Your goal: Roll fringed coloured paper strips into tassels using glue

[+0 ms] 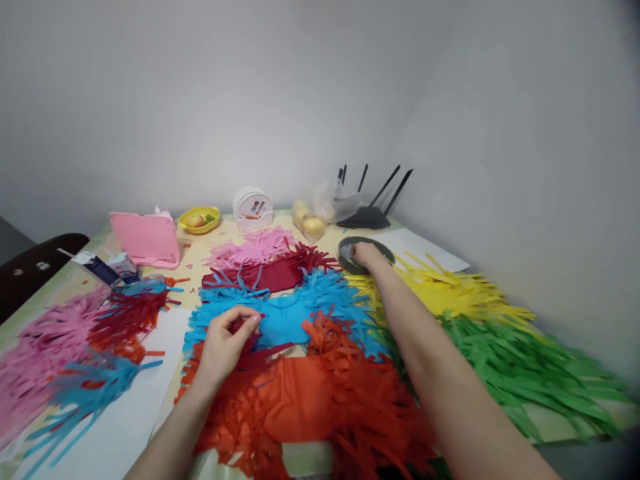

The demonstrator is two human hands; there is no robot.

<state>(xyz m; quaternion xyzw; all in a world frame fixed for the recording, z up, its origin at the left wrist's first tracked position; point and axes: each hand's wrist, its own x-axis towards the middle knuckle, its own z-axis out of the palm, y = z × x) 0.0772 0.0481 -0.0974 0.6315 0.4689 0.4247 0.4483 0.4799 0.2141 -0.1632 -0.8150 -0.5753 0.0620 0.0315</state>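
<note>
My left hand [231, 339] is closed in a pinch over the middle of the table, with dark red fringed paper [250, 352] hanging from its fingers. Beneath it lie blue fringed paper [283, 323] and orange-red fringed paper [300, 400], each with a plain middle and cut strips at the sides. My right hand [365, 255] reaches far forward to a dark grey round dish [383, 248]. Its fingers are curled at the dish's left side around something pale and clear that I cannot make out. Another dark red fringed paper [277, 275] lies behind the blue one.
Yellow [450, 293] and green fringed papers [530, 367] lie right; pink [55, 327] and mixed fringes lie left. Behind stand a pink tablet case [145, 239], drink cartons [100, 268], a yellow fruit bowl [200, 230], a white holder [253, 220], bagged fruit [313, 227] and a black router [367, 217].
</note>
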